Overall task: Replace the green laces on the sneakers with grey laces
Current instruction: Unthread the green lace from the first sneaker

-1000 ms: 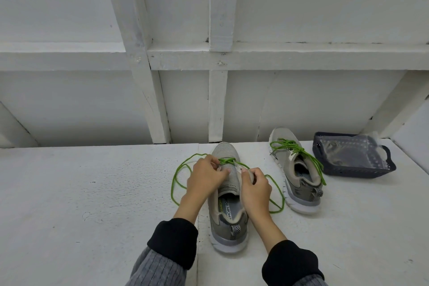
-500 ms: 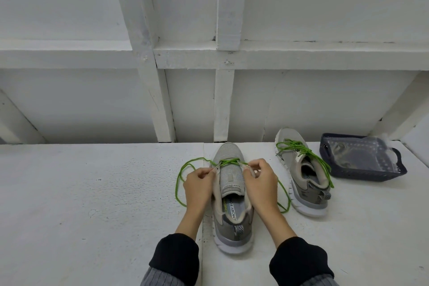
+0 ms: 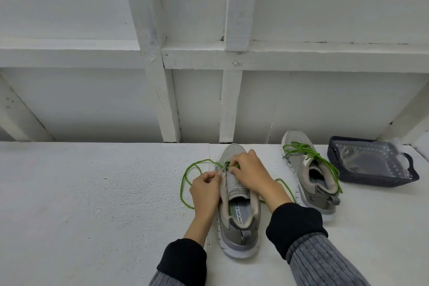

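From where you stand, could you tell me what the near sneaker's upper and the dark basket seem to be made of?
Near sneaker: grey knit or mesh fabric by its woven texture, matte, on a smooth whitish sole, probably foam or rubber. Dark basket: likely moulded plastic, with a perforated wall and a slight sheen.

Bare table (image 3: 92, 193) left, second sneaker (image 3: 311, 176) and basket (image 3: 371, 177) crowding right

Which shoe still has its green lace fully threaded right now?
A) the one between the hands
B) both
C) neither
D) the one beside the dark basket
D: the sneaker beside the basket keeps its green lace criss-crossed over the tongue, while the near sneaker has its lace mostly pulled out, trailing loose on the white surface.
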### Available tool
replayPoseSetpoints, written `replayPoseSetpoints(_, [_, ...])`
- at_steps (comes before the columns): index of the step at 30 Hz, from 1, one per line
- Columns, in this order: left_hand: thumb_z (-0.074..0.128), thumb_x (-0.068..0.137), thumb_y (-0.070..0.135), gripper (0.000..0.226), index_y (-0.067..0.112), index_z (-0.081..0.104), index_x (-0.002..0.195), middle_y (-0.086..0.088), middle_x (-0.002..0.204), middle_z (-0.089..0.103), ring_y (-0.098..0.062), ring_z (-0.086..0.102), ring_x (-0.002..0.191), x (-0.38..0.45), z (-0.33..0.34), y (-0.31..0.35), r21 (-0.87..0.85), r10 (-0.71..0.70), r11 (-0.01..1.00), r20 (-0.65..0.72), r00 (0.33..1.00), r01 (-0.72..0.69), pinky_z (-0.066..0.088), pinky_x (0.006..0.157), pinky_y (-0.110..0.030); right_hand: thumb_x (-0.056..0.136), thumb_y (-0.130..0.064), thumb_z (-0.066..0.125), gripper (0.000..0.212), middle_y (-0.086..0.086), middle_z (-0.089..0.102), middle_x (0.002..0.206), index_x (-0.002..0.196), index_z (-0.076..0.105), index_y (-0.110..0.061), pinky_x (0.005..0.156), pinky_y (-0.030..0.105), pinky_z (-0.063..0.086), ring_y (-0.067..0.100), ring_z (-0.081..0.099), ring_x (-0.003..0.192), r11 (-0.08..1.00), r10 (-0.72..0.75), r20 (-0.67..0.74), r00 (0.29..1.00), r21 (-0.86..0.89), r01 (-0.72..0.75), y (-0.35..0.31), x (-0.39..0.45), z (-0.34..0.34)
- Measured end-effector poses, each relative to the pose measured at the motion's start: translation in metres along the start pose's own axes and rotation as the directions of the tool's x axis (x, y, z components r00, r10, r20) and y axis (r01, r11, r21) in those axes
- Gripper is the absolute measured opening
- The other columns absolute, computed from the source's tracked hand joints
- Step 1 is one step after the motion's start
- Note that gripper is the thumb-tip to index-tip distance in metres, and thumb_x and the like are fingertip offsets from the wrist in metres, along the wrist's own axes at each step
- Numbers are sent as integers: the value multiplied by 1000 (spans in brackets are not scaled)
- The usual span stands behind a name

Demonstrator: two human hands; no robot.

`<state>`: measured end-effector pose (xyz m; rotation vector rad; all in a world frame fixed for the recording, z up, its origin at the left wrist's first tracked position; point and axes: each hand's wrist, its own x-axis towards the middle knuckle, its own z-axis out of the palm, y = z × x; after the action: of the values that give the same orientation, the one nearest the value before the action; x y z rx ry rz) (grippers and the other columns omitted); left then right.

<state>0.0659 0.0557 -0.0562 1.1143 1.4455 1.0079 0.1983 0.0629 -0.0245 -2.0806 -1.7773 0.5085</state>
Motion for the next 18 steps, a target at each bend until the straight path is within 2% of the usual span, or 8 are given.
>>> replayPoseSetpoints(3, [68,89,25,8,21,74,85,12,78,69,-1,61,77,-1,2,0,-10,-7,1000,-18,1000,7,38,61,-9,91,-10,59,9,-3,59,84,85,64,-14,68,13,36,15,53,87,912,169,-237,957,406,-61,3,-2,-2])
replayPoseSetpoints(5, [68,89,25,9,22,74,84,13,78,70,-1,61,79,-1,2,0,-7,-4,1000,-25,1000,4,38,64,-10,94,-8,55,9,-4,59,83,87,61,-10,63,8,36,14,53,82,740,403,-341,849,668,-83,6,-9,-3])
replayPoseSetpoints(6, [68,89,24,9,22,75,83,12,79,70,-1,61,79,-1,2,-1,-6,1,1000,-27,1000,-1,39,64,-10,94,-7,54,8,-3,58,83,89,59,-9,63,8,37,16,53,83,674,486,-356,798,734,-84,8,-12,-3])
replayPoseSetpoints(7, [68,89,24,9,22,75,83,11,79,70,-1,62,79,-1,3,-1,-8,4,1000,-28,1000,-4,40,65,-11,94,-6,53,8,-3,58,85,90,59,-10,64,10,38,17,53,85,673,516,-374,771,734,-94,10,-15,-3])
replayPoseSetpoints(9, [68,89,23,9,22,75,83,11,80,71,1,61,78,-1,3,-1,-6,6,1000,-29,1000,-6,40,65,-11,93,-3,50,15,-4,56,97,99,59,-12,74,18,39,18,51,95,803,422,-444,790,588,-98,12,-17,-3])
replayPoseSetpoints(12, [68,89,24,9,22,75,83,10,79,71,1,62,78,0,4,-2,5,15,1000,-26,1000,-14,41,66,-12,90,1,45,34,-6,51,110,117,58,-13,90,18,32,11,44,107,952,107,-451,886,304,40,1,-16,-10])
replayPoseSetpoints(15, [68,89,24,9,22,75,83,10,79,71,1,61,78,0,3,-3,10,21,1000,-27,999,-21,41,66,-14,94,-9,46,25,5,59,110,112,62,-12,90,27,39,20,48,108,993,-112,-225,968,17,119,-8,-12,-13])
replayPoseSetpoints(18, [67,89,23,9,21,75,84,11,77,71,1,61,75,-1,3,-3,15,34,999,-28,999,-34,40,64,-12,97,-22,50,18,7,60,108,104,64,-14,93,35,34,26,44,109,948,-82,-61,995,-312,60,-10,-10,-7])
